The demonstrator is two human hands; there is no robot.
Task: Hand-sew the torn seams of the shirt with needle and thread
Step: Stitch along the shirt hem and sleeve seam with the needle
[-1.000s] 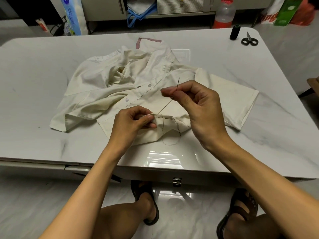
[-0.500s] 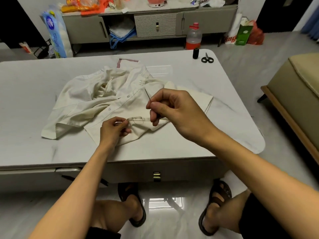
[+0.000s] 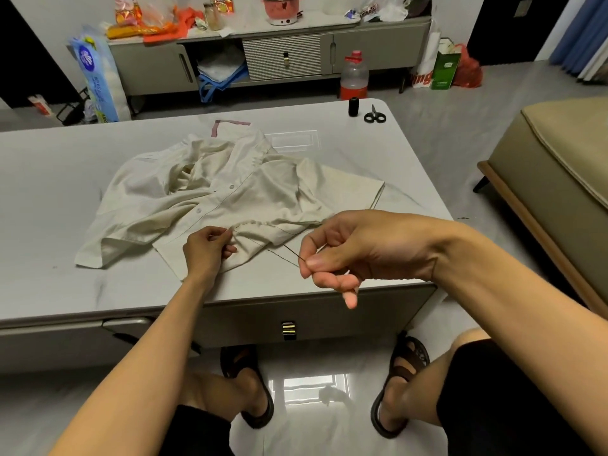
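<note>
A cream button shirt (image 3: 230, 199) lies crumpled on the white marble table (image 3: 49, 199). My left hand (image 3: 207, 250) pinches the shirt's hem near the front edge of the table. My right hand (image 3: 348, 255) is drawn back to the right and toward me, pinching the needle (image 3: 292, 253) between thumb and forefinger. A dark thread (image 3: 260, 243) runs taut from the pinched hem to the needle.
A black thread spool (image 3: 353, 106) and small black scissors (image 3: 374, 115) sit at the table's far right corner. A beige sofa (image 3: 559, 179) stands to the right. A cluttered grey cabinet (image 3: 283, 57) and a red-capped bottle (image 3: 354, 75) are beyond the table.
My right hand has pulled the needle away from the hem, to the right and toward me, drawing the thread taut. My left hand keeps its pinch on the hem. The camera has risen and tilted.
</note>
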